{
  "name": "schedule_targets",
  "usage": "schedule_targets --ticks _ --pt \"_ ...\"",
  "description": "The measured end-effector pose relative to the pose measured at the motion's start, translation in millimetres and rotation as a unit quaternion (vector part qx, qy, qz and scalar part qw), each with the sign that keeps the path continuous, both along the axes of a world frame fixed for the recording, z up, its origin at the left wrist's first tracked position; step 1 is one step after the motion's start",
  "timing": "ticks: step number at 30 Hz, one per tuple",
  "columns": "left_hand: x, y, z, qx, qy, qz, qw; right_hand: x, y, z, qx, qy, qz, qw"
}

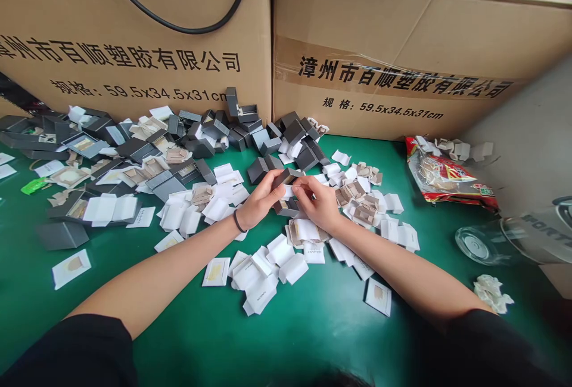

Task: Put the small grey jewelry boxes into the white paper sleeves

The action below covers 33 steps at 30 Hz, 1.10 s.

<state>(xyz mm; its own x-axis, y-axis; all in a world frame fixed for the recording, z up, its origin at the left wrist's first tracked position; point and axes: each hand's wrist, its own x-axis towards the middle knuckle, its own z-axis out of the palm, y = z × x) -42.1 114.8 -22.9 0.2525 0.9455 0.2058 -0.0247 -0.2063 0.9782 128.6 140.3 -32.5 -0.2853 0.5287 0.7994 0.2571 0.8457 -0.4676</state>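
In the middle of the head view, my left hand (260,199) is closed around a small dark grey box (288,207) with its lid raised. My right hand (320,201) meets it from the other side, its fingers pinching a white paper insert (290,190) at the box's opening. Fingers hide part of the box and the insert. Folded white and grey-brown card inserts (308,230) lie just below the hands. More dark boxes (297,133) are piled right behind them.
Two large cardboard cartons (179,71) wall off the back. A heap of dark boxes and paper inserts spreads left over the green table (179,309). At right are a red snack bag (451,175), a clear plastic bottle (487,244) and a crumpled tissue (491,293).
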Motion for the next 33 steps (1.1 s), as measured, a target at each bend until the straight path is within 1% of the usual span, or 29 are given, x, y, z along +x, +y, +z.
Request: schedule_targets --ticks 3,6,8,10,13,16,19,23,26,30,33 --pt "0.7 -0.1 2.6 0.008 0.026 -0.006 1.000 -0.7 0.6 0.7 0.048 -0.012 -0.024 0.998" --pt "1.5 0.2 4.7 0.016 0.048 0.015 0.999 -1.4 1.0 0.5 0.108 -0.024 -0.034 0.993" --pt "2.3 -0.4 6.6 0.005 0.065 0.023 0.998 -1.8 0.6 0.8 0.126 -0.031 -0.030 0.991" --pt "3.3 -1.7 8.6 0.006 0.070 0.019 0.997 -1.9 -0.3 1.7 0.135 -0.038 -0.033 0.990" --pt "4.4 -3.4 10.2 0.020 0.068 0.002 0.998 -1.8 -1.5 3.1 0.144 -0.035 -0.063 0.987" --pt "4.0 -3.1 8.5 0.014 0.060 -0.007 0.998 -1.4 -0.8 2.4 0.154 -0.034 -0.090 0.983" --pt "3.0 -1.8 6.3 0.009 0.054 -0.009 0.998 -1.1 1.4 -0.5 0.154 -0.039 -0.100 0.982" --pt "2.5 -2.0 6.9 0.014 0.068 -0.014 0.997 -1.1 3.9 -3.3 0.152 -0.033 -0.103 0.982" --pt "1.8 -2.0 7.0 0.015 0.092 -0.021 0.995 -1.3 4.5 -3.8 0.168 -0.039 -0.124 0.977" --pt "-0.2 -0.3 3.0 0.059 0.131 -0.043 0.989 -1.2 5.2 -4.6 0.182 -0.049 -0.149 0.971" --pt "-0.6 0.3 -0.2 0.079 0.140 -0.035 0.986 -1.0 5.4 -4.5 0.187 -0.048 -0.154 0.969"
